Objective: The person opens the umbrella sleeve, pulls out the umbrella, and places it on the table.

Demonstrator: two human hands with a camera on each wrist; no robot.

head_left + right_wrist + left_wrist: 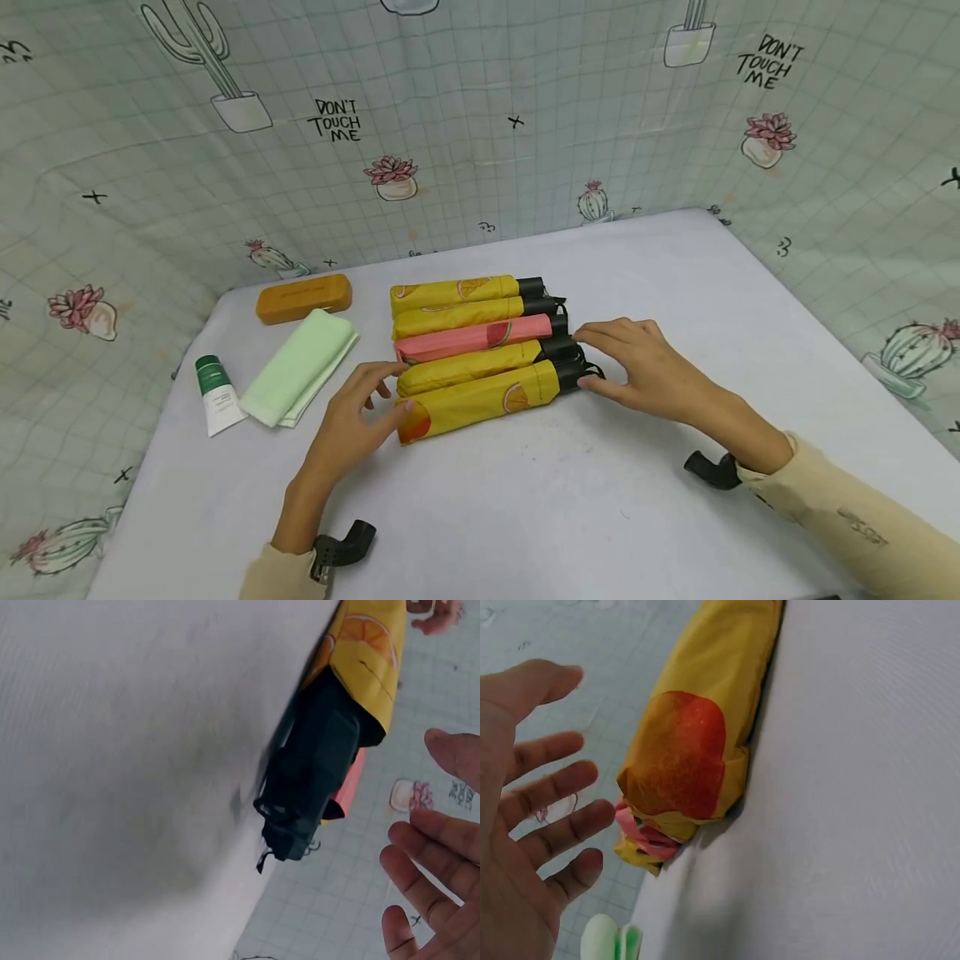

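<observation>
The left hand (358,417) lay with its fingers spread and relaxed, holding nothing, at the canopy end of a row of five folded umbrellas. In the head view its thumb met the tip of the nearest yellow umbrella (480,398), while the left wrist view showed the fingers (551,787) just short of the fabric, so actual contact could not be told for sure. The right hand (637,367) was at the opposite end of the row, also open, its fingers extended over the black handles (566,358) and its thumb beside the nearest one; the right wrist view showed the fingers (420,877) spread and gripping nothing.

The umbrellas lay side by side, touching one another, near the middle of the white table (525,500), handles pointing to the person's right. Four were yellow with citrus-slice prints, and the middle one, a pink umbrella (472,337), carried a watermelon print.

To the left of the row, slightly apart, lay a folded pale green cloth (300,379). Just left of that was a white tube with a green cap (216,396), and behind the cloth sat an orange case (303,298). A cactus-patterned backdrop (480,125) stood around the table on three sides
</observation>
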